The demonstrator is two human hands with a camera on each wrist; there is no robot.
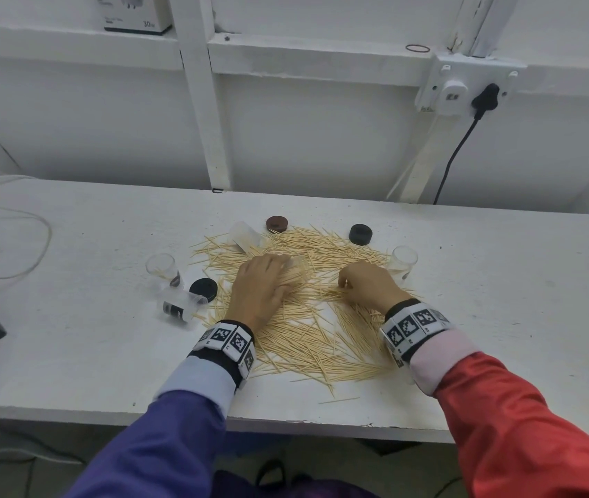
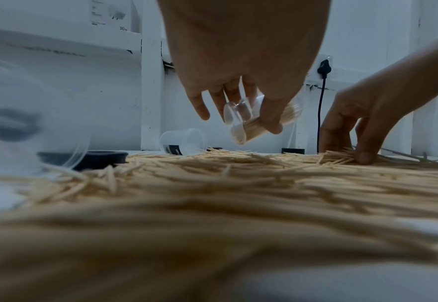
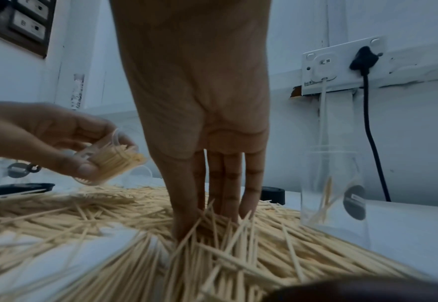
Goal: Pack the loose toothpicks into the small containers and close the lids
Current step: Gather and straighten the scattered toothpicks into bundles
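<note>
White workbench [image 1: 501,282], toothpicks [image 1: 307,339] strewn thickly across its middle — most still loose. Left hand [image 1: 260,285] grips a clear container [image 2: 248,120] tilted above the heap, well stocked with sticks, lid off. Right hand [image 1: 368,285] has its fingers [image 3: 225,183] pressed together, tips dug into the pile, gathering. Beyond: an upright container [image 1: 404,262] nearly empty, others toppled, black lid [image 1: 360,234] and brown lid [image 1: 277,224] lying off — no container closed yet.

Pale tan toothpicks [image 1: 307,328], black lids [image 1: 360,234], one brown lid [image 1: 277,224].
</note>
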